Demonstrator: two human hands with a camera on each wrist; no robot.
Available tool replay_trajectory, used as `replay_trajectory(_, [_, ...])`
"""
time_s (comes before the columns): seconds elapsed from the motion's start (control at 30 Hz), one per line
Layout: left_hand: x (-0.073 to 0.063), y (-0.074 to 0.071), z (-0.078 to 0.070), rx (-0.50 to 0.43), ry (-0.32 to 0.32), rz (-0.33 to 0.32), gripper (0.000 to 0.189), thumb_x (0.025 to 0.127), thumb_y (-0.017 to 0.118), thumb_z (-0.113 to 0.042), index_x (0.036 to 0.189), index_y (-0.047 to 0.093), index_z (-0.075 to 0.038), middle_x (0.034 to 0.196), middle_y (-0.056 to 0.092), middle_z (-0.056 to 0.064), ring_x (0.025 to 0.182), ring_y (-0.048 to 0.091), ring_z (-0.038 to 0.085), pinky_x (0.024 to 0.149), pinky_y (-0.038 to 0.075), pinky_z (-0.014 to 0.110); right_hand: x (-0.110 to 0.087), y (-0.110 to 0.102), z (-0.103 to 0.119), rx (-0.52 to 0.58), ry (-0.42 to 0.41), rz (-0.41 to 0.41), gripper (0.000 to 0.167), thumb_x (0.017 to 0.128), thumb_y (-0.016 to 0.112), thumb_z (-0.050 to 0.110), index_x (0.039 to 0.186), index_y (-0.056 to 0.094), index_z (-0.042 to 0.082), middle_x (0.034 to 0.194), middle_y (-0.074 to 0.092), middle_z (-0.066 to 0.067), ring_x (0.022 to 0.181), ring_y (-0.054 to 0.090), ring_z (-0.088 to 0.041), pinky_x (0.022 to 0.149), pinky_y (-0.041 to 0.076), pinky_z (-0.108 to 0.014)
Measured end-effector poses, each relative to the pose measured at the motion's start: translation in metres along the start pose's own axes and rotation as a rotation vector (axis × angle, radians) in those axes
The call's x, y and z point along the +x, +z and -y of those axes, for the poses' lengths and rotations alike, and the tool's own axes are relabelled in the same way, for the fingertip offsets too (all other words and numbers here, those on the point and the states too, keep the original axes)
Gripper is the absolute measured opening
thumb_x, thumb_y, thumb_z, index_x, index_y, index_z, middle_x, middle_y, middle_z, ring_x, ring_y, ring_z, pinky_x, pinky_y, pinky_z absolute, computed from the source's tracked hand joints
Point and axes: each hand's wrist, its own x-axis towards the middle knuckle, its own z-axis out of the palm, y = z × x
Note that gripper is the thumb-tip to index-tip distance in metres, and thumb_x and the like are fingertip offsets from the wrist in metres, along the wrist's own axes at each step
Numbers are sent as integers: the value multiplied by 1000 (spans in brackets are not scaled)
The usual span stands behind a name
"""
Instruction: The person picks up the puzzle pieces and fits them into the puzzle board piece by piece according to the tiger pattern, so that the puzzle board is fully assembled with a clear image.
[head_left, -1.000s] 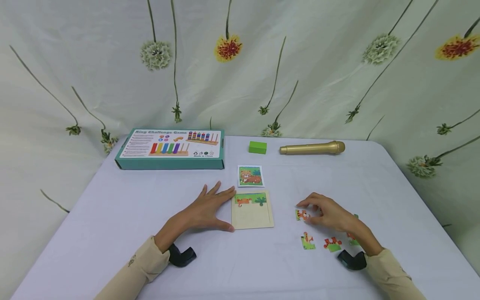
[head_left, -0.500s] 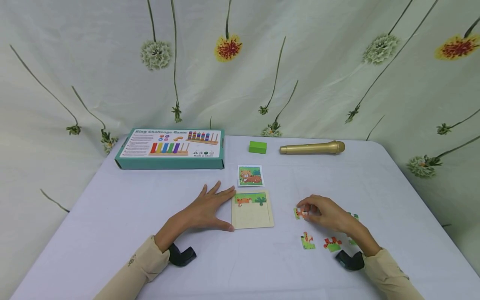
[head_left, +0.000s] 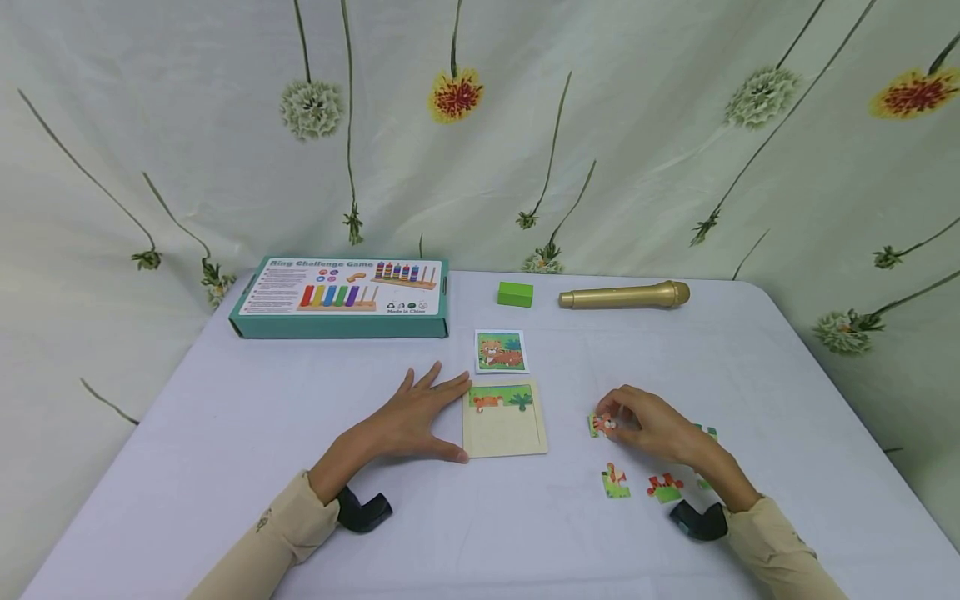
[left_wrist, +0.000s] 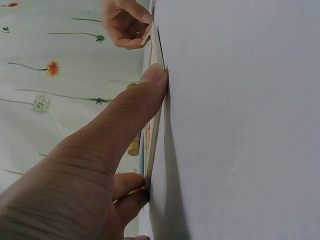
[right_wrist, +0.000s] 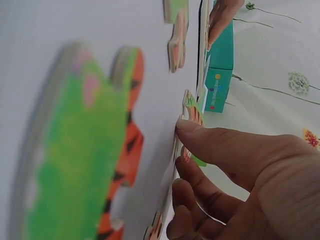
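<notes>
My left hand [head_left: 416, 417] lies spread on the table, its thumb and index fingertip touching the left edge of a wooden puzzle board [head_left: 501, 437]. Along the board's top, a strip of picture with green and orange parts is fitted; bare wood shows below. To the right of the board, my right hand [head_left: 651, 425] pinches a tiger-striped jigsaw piece [head_left: 601, 426] between thumb and fingers. The right wrist view shows that piece [right_wrist: 194, 114] tipped up at the thumb tip [right_wrist: 187, 125]. My other right fingers are curled in beneath.
More jigsaw pieces lie near the right hand: one [head_left: 616, 482], another [head_left: 666, 489], and some partly hidden by the wrist. A tiger picture card [head_left: 502, 352] is just beyond the board. Farther back are a green block [head_left: 515, 294], a gold microphone [head_left: 625, 296] and a game box [head_left: 341, 298].
My right fingers have closed in on the tiger-striped jigsaw piece and shifted it slightly left. The left hand and the board have stayed in place.
</notes>
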Motion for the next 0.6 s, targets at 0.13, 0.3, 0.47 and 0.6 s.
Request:
replay_trajectory(0.13, [0,0,0,2,-10,3,107,65,77,-64,151,31,-20,158,25,-5,148,-2,30,115,-6,58,1,1,1,21,1,15,24,83,71,3,103,62,13,86,57,7,78,50,-9,69,46,-23])
replay_trajectory(0.3, [-1,0,0,-2,-12,3,107,65,78,-63,151,31,-20,158,25,-5,148,-2,30,115,-6,58,2,2,1,32,-7,16,24,83,71,2,103,62,14,85,55,7,75,50,-6,67,45,-22])
replay_trajectory(0.47, [-1,0,-1,-8,-6,1,107,65,78,-63,151,32,-19,158,25,-4,148,-2,30,115,-6,58,2,1,1,63,-10,13,23,85,69,0,101,62,14,83,54,6,69,50,-6,62,45,-21])
replay_trajectory(0.6, [-1,-1,-1,-8,-3,0,107,65,77,-63,151,32,-19,158,25,-4,148,-1,30,115,-5,58,2,1,1,82,-9,18,18,88,67,4,101,62,15,82,54,6,66,49,-5,60,44,-21])
